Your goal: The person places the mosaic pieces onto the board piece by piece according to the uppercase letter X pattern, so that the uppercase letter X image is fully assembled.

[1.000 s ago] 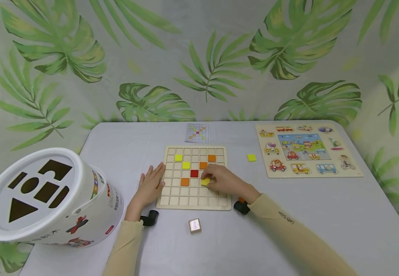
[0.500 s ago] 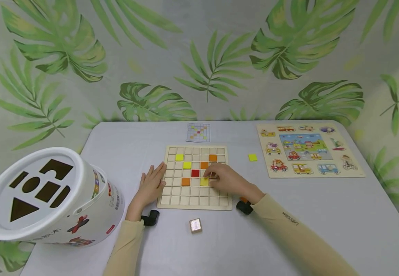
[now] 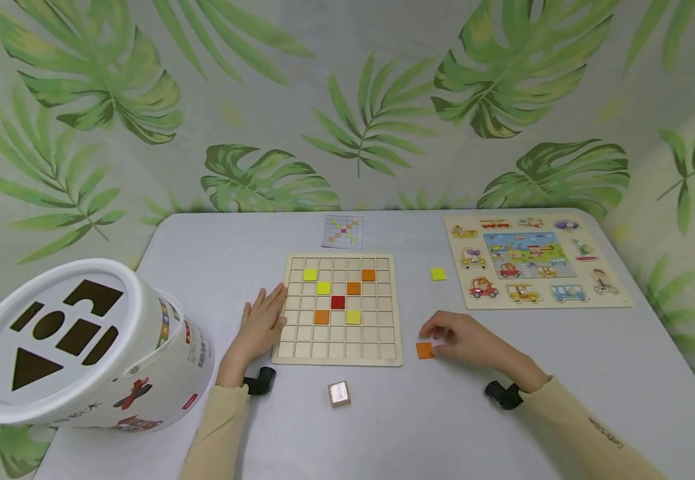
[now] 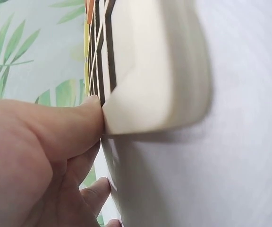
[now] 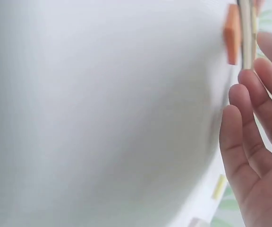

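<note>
Your right hand (image 3: 467, 343) is resting on the table (image 3: 563, 360) at about 4 o'clock from the grid board (image 3: 337, 309), fingertips reaching an orange tile (image 3: 424, 350) that is lying on the cloth just off the board's near right corner. From the head view you cannot tell whether your fingers are touching the tile or only close to it. The right wrist view is showing what the head view hides: your fingers (image 5: 249, 118) are straight and spread, with the tile (image 5: 231, 34) just beyond them, not pinched.

Your left hand (image 3: 260, 323) is lying flat at the board's 9 o'clock edge. The left wrist view is showing your thumb (image 4: 74, 125) pressing against the board's rim (image 4: 150, 71).

A loose yellow tile (image 3: 438, 274) is sitting at 2 o'clock from the board.
</note>
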Demonstrator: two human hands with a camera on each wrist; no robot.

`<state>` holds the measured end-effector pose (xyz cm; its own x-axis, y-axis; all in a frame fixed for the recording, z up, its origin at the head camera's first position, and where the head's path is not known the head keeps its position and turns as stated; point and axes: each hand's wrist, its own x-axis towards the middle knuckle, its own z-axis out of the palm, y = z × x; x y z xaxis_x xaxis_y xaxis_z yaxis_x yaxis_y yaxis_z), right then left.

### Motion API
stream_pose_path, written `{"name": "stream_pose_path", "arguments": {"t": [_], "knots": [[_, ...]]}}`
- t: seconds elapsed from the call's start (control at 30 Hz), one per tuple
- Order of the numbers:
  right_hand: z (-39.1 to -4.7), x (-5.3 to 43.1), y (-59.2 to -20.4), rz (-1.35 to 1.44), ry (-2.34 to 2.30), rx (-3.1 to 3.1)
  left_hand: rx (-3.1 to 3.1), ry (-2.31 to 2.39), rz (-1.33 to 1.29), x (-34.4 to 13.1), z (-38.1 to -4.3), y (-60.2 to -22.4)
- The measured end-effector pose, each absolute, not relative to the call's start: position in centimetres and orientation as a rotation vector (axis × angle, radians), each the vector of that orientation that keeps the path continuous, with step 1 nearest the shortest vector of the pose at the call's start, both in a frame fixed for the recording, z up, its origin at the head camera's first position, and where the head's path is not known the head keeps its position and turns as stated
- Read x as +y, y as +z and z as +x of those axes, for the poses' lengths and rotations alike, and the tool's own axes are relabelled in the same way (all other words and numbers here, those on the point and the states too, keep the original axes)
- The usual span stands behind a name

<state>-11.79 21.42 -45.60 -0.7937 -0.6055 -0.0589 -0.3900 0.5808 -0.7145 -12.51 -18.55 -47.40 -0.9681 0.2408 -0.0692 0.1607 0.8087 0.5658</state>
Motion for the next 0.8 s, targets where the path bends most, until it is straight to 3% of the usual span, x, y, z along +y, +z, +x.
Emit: {"name": "stream_pose_path", "arguments": {"t": [0.43,0.8], "knots": [[-12.1,19.4,-45.5,-0.872,-0.984,2.611,2.854,0.882,0.317,-18.6,-12.5,-47.5],[-14.4,11.1,-44.0,-0.956,-1.090,2.507,2.868,0.878,0.318,-18.5,-12.4,-47.4]]}}
